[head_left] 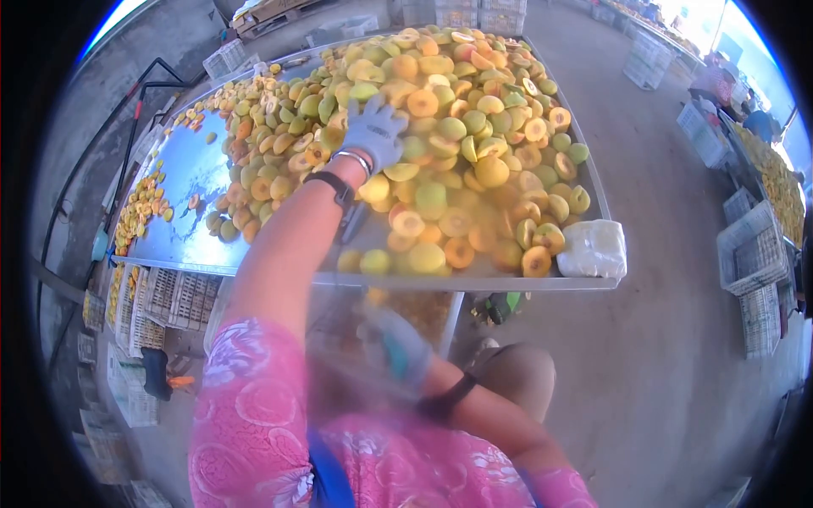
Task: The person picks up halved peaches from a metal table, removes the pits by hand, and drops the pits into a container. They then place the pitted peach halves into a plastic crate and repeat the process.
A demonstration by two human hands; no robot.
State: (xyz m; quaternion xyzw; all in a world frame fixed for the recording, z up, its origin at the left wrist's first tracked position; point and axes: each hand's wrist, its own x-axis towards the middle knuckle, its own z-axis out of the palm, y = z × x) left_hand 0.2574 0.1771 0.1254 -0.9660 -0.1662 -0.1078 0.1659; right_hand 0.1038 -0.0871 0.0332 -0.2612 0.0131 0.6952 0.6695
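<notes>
A: Quick pass. Left hand?
B: Gloved left hand (373, 134), on the stone fruit pieces (491, 172), roughly mid-pile. Fingers spread, palm down. Not clenched; no piece visibly gripped, though the palm side is hidden.

A: Right hand?
B: Right hand (400, 347), gloved, near side, below the edge of the metal table (546, 284). Motion blur. Teal patch at the palm, can't tell if glove or object. Grip: can't tell. Small blurred yellow thing (375, 296) just beyond it.

A: Fruit location?
B: Heaped centre to far right on the table, thinning toward the left. Many are halves, cut faces showing. A few sit close to the near rim. White wrapped bundle (592, 248) at the near right corner.

A: Handling notes?
B: My call: keep the left fingers loose and low, take pieces from the top, don't press, since cut flesh likely bruises. Avoid raking from underneath; the heap could slide over the near rim. Right hand should clear that rim as it lifts, with a light hold. Slippery juice is likely, so cup pieces rather than pinch.
</notes>
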